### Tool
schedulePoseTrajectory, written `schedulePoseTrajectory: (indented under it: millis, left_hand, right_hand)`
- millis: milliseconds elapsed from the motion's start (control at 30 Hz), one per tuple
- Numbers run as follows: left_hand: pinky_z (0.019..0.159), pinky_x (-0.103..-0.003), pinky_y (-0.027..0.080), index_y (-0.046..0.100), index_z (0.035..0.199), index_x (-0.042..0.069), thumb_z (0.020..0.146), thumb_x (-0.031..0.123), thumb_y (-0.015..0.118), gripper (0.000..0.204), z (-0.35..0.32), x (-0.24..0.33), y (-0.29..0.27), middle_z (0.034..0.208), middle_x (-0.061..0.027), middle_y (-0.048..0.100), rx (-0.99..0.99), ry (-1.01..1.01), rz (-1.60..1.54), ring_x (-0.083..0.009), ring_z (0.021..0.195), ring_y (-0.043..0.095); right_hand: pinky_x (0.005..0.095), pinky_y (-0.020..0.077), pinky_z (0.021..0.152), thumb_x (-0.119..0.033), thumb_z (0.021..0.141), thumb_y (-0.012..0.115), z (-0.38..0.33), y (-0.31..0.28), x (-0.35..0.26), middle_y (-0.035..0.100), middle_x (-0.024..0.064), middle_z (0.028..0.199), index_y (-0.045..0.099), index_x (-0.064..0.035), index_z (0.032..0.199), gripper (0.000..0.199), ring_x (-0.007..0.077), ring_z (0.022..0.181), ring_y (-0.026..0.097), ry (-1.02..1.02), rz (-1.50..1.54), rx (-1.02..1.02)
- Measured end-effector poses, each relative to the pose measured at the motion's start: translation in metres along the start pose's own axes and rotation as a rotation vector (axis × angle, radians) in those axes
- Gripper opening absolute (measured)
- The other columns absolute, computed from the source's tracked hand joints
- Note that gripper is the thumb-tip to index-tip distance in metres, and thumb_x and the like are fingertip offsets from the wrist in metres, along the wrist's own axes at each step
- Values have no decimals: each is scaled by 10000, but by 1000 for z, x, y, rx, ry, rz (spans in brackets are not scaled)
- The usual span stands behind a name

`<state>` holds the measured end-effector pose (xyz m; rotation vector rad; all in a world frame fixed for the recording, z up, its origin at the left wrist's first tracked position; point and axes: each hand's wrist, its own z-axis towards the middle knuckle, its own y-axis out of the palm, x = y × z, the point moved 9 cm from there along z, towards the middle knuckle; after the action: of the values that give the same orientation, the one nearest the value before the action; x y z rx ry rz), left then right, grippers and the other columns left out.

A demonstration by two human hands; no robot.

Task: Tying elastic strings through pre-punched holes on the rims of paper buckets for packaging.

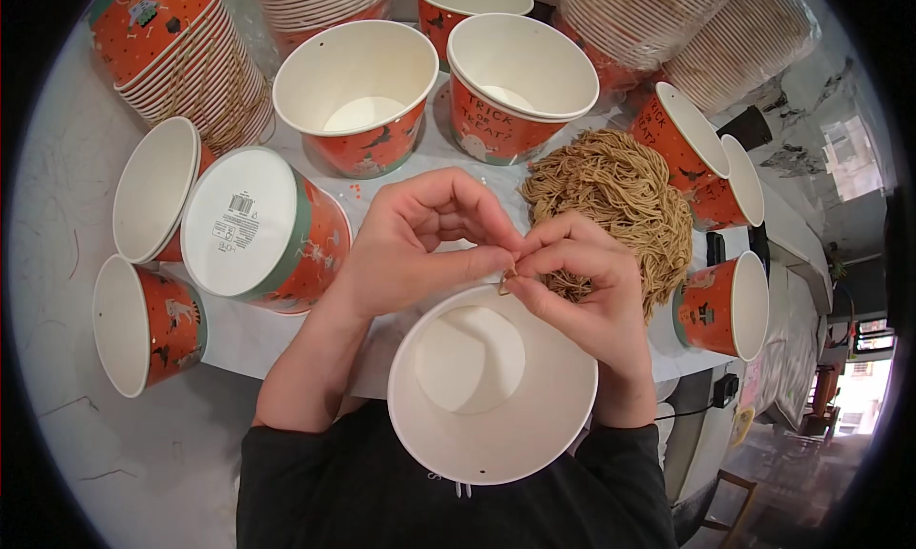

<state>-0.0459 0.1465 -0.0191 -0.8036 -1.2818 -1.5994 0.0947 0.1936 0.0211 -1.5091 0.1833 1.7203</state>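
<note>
Where the fingertips meet: thin tan cord [503, 280], held at the far rim of the near paper bucket [553, 382]; whether it passes through the wall is too small to tell.
Left hand [405, 253]: thumb and forefinger pinched on the cord, other fingers curled.
Right hand [596, 282]: thumb and fingertips pinching at the cord from the opposite side.
Bucket interior: plain white, mouth facing the camera, small hole at the near edge, in front of a black shirt [363, 482].
Cord heap [615, 215]: tan, loose, on the white table [239, 337], just beyond the right hand.
Tipped bucket [253, 225]: white base showing, orange-and-green side, left of the left hand.
Upright bucket [367, 148]: orange, printed, beyond the hands.
Nested bucket stack [196, 82]: leaning, far left.
</note>
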Motion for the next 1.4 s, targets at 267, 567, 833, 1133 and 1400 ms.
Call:
schedulePoseTrajectory:
  millis: [267, 567, 833, 1133, 1400]
  left_hand:
    - [908, -297, 583, 632, 1047, 8, 888, -58, 752, 210, 1, -3, -1, 1044, -91, 728, 27, 0, -83, -135, 975, 713]
    - [868, -335, 611, 597, 1006, -2, 834, -145, 737, 264, -1, 4, 6, 1008, -137, 723, 43, 75, 42, -203, 946, 737]
    - [863, -324, 617, 589, 999, 2, 835, -176, 719, 275, -2, 4, 4, 982, -119, 698, 112, 190, 71, -187, 948, 726]
    - [878, -317, 609, 565, 1057, 1, 835, -172, 718, 320, -3, 14, -1, 1018, -127, 688, 98, 220, 67, -181, 976, 722]
    - [826, -251, 573, 525, 1154, 22, 840, -85, 763, 408, 6, 25, 10, 1065, -70, 641, 139, 179, -44, -110, 943, 688]
  right_hand:
    - [286, 497, 771, -3, 797, 804, 0, -1, 0, 683, 66, 957, 769, -16, 878, 89, 162, 886, 653, -21, -20, 1]
    - [285, 510, 798, -19, 808, 822, 1, 3, 8, 693, 66, 964, 758, -4, 874, 92, 155, 915, 662, 65, 66, 23]
    - [277, 500, 779, -12, 822, 810, -1, 2, 7, 691, 64, 936, 746, 2, 824, 66, 150, 892, 658, 51, 82, -19]
    - [292, 504, 849, -13, 827, 813, 3, 3, 7, 681, 71, 979, 751, 7, 924, 117, 156, 941, 644, 63, 194, 74]
    - [300, 490, 890, 32, 807, 776, 5, 2, 8, 681, 68, 985, 747, -5, 916, 118, 162, 969, 644, 36, 248, 14]
